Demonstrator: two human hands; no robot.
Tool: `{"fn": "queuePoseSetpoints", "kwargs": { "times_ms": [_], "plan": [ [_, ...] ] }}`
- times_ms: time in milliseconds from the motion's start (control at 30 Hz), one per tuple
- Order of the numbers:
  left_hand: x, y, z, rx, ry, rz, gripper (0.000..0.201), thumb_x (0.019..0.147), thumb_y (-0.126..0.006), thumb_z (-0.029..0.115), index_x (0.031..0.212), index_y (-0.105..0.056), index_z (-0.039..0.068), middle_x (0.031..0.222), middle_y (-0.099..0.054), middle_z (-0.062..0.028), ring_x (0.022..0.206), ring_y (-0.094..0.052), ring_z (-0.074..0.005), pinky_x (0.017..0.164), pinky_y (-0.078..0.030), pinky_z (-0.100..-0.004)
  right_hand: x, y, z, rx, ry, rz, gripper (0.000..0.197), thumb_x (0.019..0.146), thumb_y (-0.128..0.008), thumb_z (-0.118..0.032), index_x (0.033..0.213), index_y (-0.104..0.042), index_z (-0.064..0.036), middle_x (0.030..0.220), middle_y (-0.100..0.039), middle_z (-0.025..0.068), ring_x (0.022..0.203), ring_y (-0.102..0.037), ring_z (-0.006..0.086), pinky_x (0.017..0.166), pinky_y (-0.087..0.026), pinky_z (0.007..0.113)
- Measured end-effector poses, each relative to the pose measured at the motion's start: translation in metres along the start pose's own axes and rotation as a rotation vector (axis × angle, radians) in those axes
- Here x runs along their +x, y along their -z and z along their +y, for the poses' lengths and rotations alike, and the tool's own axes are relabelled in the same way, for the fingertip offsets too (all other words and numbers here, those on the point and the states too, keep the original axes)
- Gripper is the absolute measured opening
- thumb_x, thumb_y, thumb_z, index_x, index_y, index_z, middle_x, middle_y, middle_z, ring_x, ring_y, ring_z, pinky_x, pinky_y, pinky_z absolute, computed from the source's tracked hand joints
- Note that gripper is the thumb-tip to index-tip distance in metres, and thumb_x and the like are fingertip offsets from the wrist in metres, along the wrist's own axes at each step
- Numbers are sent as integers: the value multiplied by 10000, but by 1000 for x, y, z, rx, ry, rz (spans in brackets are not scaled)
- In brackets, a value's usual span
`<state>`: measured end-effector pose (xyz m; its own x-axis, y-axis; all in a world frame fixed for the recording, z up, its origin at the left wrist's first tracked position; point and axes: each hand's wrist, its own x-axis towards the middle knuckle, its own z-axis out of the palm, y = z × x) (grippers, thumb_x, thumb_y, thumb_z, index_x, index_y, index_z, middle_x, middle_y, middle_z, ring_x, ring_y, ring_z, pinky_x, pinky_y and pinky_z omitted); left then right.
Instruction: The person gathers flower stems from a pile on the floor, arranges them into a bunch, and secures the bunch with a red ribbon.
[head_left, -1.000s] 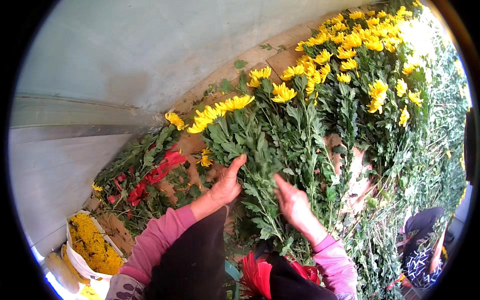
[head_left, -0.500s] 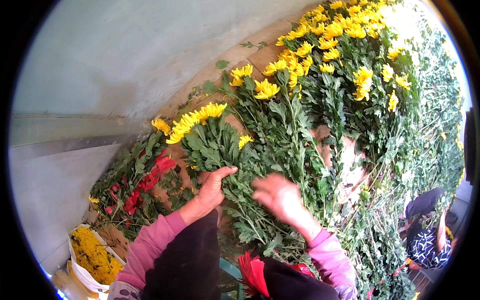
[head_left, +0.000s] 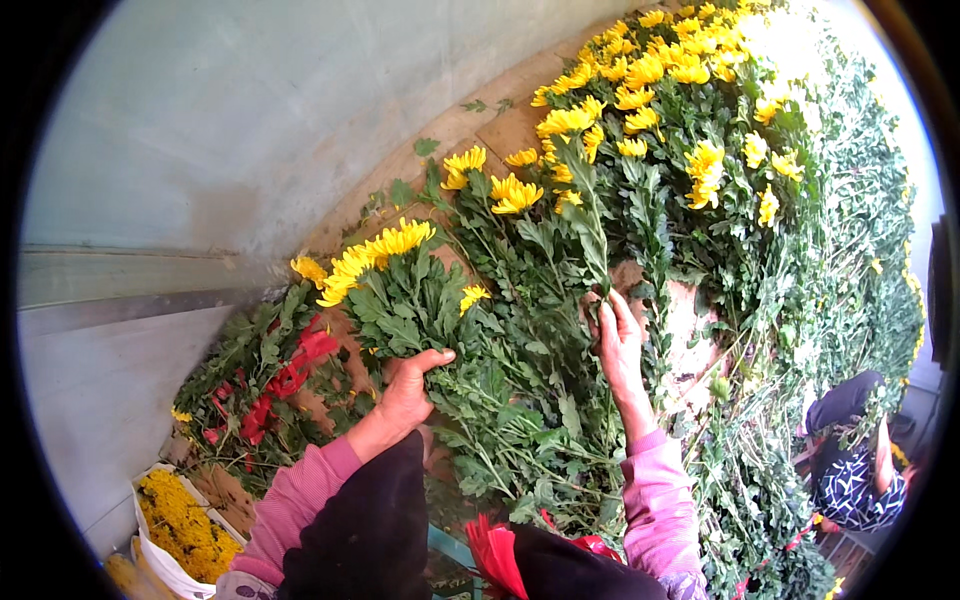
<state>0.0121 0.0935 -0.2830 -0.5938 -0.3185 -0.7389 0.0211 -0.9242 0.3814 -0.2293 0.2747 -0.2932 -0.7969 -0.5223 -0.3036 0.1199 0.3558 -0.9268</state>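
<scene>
Green and yellow all down the right side: a broad heap of cut flowers point(head_left: 740, 280) on a brown surface point(head_left: 505, 130), dense with dark, lobed leaves, crowded with bright blooms toward the top, bleached by sunlight at the far right. Over at the left, a smaller leafy pile point(head_left: 230, 345), threaded with crumpled red strips point(head_left: 292, 370).

Between the two, low and near the middle, the gathered bunch point(head_left: 400, 305): thick with broad, matt, scallop-edged leaves. Fans out above the grip. Runs down toward the lower right as stalks, hard to tell apart from the neighbouring heap. Around it, from its left side, the left hand point(head_left: 405, 395), closed on the greenery, thumb stretched across to the right, other fingers mostly hidden. Farther right and higher, the right hand point(head_left: 620, 335), pinching a single leafy stem point(head_left: 592, 218) by its lower part. Narrow and greyish green, leaves folded close along its length. Leans slightly left. Tip hard to separate from the yellow heads behind.

Along the bunch's upper edge, a close, slanting row of golden blooms point(head_left: 375, 258), ragged-petalled, nearly touching. Lower and to the right, one lone yellow bloom point(head_left: 472, 297) against the leaves.
</scene>
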Motion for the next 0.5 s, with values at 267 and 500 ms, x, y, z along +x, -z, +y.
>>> {"fn": "queuePoseSetpoints", "kwargs": {
  "times_ms": [267, 500],
  "plan": [
    [10, -2, 1, -85, 67, -69, 165, 790, -693, 88, 950, -697, 47, 944, -699, -28, 875, -653, -160, 818, -532, -326, -110, -32, -12, -456, 284, -377, 510, 943, -586, -93, 1436, -471, -151, 1182, -660, 191, 952, -694, 316, 788, -562, 393],
    [13, 9, 1, -114, 108, -65, 354, 742, -681, 31, 1095, -654, 40, 994, -691, -43, 902, -658, -191, 865, -546, -358, -115, -50, -36, -692, 252, -528, 545, 913, -597, -62, 1433, -442, -113, 1007, -656, 179, 853, -659, 382, 706, -543, 429]
  ]
}}
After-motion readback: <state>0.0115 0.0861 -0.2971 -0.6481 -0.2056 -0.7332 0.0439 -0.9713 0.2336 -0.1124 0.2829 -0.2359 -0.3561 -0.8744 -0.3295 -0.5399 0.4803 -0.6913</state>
